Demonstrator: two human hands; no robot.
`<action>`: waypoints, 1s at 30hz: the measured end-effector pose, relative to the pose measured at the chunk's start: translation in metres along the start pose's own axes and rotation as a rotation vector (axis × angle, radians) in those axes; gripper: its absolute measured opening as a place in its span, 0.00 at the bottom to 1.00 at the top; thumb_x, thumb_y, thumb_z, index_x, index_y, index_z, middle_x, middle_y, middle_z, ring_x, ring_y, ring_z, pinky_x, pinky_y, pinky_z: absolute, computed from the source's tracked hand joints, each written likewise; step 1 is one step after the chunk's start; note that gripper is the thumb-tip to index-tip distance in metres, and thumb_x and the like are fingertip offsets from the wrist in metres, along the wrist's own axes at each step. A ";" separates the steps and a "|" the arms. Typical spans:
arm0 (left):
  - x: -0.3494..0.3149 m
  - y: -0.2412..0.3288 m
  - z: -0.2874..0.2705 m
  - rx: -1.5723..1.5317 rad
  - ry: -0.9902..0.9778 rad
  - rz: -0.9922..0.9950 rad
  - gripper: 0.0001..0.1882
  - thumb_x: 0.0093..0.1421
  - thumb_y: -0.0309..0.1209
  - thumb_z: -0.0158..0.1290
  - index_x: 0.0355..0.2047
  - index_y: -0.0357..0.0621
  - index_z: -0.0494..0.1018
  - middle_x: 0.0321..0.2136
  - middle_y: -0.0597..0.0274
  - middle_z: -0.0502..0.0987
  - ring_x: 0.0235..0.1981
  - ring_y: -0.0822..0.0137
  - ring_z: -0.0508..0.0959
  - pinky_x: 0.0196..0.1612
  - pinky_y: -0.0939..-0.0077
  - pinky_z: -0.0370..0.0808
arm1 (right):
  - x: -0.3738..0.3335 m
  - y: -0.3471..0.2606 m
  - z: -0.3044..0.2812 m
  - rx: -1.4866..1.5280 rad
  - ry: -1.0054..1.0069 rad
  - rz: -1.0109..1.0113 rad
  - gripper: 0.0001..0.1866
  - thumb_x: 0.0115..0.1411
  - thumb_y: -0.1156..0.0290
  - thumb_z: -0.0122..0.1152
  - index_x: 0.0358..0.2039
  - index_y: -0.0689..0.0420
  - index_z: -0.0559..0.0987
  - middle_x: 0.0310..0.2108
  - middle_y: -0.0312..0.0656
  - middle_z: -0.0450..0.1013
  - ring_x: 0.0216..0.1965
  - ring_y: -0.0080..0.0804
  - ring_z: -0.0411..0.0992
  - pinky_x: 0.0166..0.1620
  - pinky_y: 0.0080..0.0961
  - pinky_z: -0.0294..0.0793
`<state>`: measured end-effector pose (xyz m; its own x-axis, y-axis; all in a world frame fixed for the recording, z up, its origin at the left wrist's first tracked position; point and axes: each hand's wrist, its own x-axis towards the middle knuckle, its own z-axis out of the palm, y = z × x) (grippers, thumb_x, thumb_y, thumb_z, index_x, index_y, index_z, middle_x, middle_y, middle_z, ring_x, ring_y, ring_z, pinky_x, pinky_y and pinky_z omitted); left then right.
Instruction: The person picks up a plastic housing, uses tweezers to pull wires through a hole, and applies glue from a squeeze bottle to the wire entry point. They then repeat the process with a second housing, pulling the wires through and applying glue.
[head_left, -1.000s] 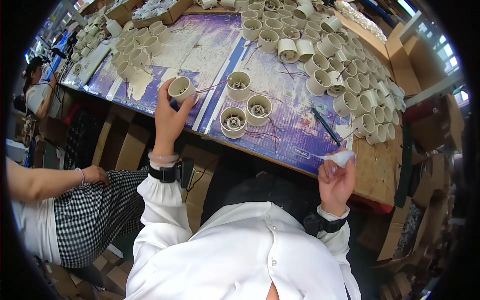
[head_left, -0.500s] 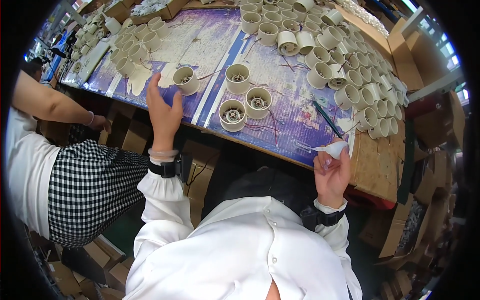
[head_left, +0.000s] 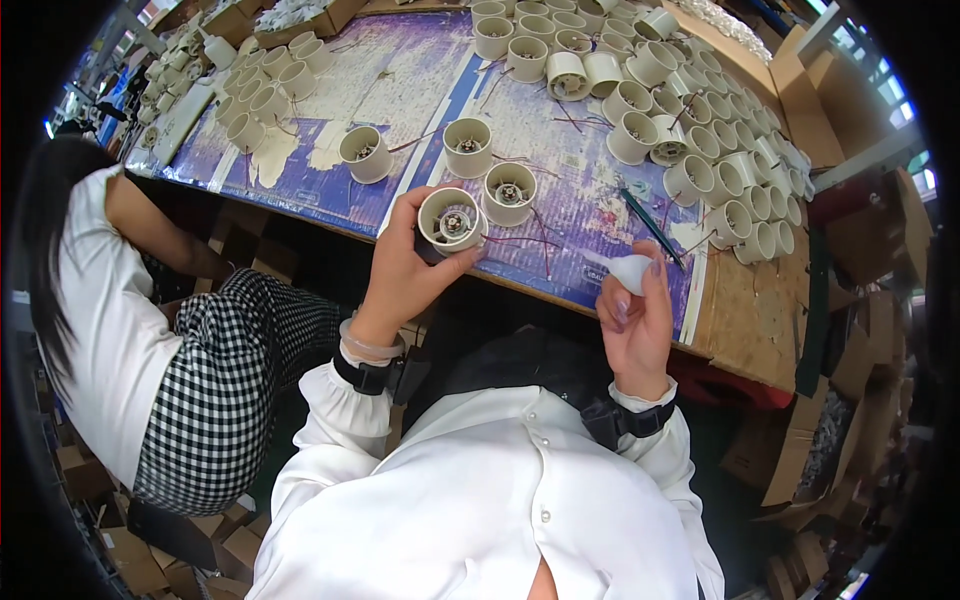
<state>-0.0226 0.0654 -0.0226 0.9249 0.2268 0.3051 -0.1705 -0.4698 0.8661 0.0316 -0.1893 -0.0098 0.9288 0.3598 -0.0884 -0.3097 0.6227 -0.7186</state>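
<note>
My left hand (head_left: pixel 398 278) is wrapped round a cream cylindrical housing (head_left: pixel 433 236) at the table's front edge. Its open top faces up, showing a round metal part with wires inside. Just behind it stand two similar housings (head_left: pixel 509 205), with a third, separate one (head_left: pixel 366 165) further left. Between the fingers of my right hand (head_left: pixel 638 328) is a small white squeeze bottle (head_left: pixel 632 270), its thin nozzle pointing left toward the housings. Thin dark red wires (head_left: pixel 520 240) trail over the table beside them.
Many more housings (head_left: pixel 690 180) crowd the table's right and back, and another group (head_left: pixel 268 100) stands at the left. A dark green pen-like tool (head_left: pixel 650 226) lies near my right hand. At the left a co-worker in a checked garment (head_left: pixel 210 400) bends down. Cardboard boxes (head_left: pixel 800 445) stand at the right.
My left hand has moved right and closed round the front housing, which is now slightly further left. My right hand has shifted left with the bottle. The co-worker has leaned forward.
</note>
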 end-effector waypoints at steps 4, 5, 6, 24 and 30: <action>-0.005 0.015 0.004 -0.366 0.055 -0.129 0.40 0.45 0.22 0.66 0.57 0.42 0.57 0.54 0.51 0.71 0.51 0.64 0.74 0.54 0.70 0.72 | -0.001 -0.002 0.008 -0.128 -0.049 0.035 0.15 0.67 0.63 0.50 0.50 0.55 0.66 0.21 0.30 0.59 0.21 0.13 0.56 0.22 0.12 0.51; -0.005 0.020 0.005 -0.428 0.070 -0.126 0.41 0.45 0.22 0.67 0.57 0.42 0.57 0.52 0.55 0.71 0.50 0.66 0.73 0.54 0.71 0.71 | -0.002 -0.003 0.010 -0.125 -0.046 0.036 0.15 0.67 0.63 0.50 0.50 0.55 0.66 0.21 0.30 0.59 0.21 0.13 0.56 0.22 0.12 0.51; -0.005 0.025 0.006 -0.491 0.085 -0.122 0.41 0.44 0.23 0.68 0.57 0.41 0.57 0.49 0.58 0.71 0.50 0.69 0.73 0.53 0.73 0.71 | -0.003 -0.003 0.012 -0.140 -0.028 0.020 0.15 0.66 0.63 0.50 0.49 0.55 0.66 0.21 0.30 0.60 0.21 0.13 0.55 0.22 0.11 0.51; -0.017 0.016 0.017 -0.546 0.132 0.020 0.43 0.41 0.25 0.71 0.56 0.41 0.59 0.49 0.62 0.71 0.49 0.71 0.72 0.53 0.75 0.71 | -0.013 -0.002 0.006 -0.419 0.014 -0.153 0.13 0.64 0.69 0.54 0.48 0.56 0.67 0.25 0.29 0.65 0.19 0.11 0.54 0.21 0.10 0.52; -0.017 0.013 0.018 -0.514 0.110 0.050 0.43 0.41 0.26 0.72 0.55 0.41 0.60 0.49 0.61 0.71 0.49 0.71 0.73 0.53 0.75 0.71 | -0.011 0.001 0.004 -0.463 0.004 -0.160 0.13 0.64 0.69 0.54 0.48 0.56 0.67 0.27 0.29 0.66 0.19 0.11 0.55 0.21 0.10 0.52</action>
<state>-0.0349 0.0398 -0.0235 0.8747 0.3163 0.3673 -0.3841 -0.0099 0.9232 0.0200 -0.1905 -0.0068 0.9584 0.2817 0.0462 -0.0406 0.2948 -0.9547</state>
